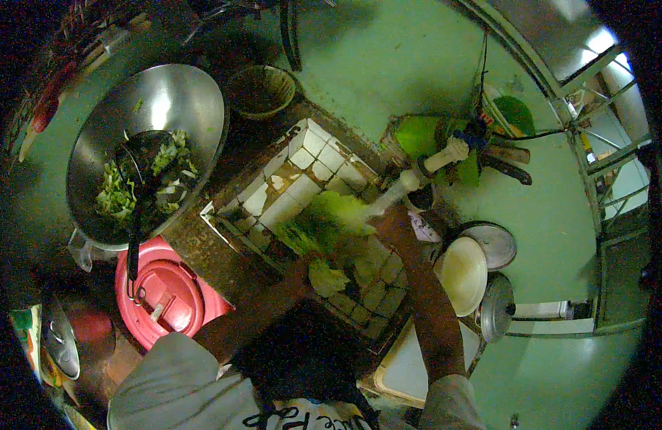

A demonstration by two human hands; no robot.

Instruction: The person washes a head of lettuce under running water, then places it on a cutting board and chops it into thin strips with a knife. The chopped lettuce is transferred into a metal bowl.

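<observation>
Over a tiled sink (304, 188), both my hands are at a bunch of leafy green vegetable (342, 212) beneath a pale tap pipe (398, 191). My right hand (393, 223) is near the tap's mouth, at the upper end of the leaves. Lower and to the left, my left hand (309, 266) has leaves around it, with a pale green leaf (328, 278) beside the fingers. Both hands are dim and blurred, and leaves hide part of the fingers. Water seems to run from the tap onto the leaves.
A large metal bowl (194, 97) at the left holds cut greens and a dark long-handled utensil (133, 247). Below it is a pink plastic tub (129, 269). A woven basket (262, 91) sits behind. Pot lids (495, 244) and a pale oval dish (464, 277) stand at the right.
</observation>
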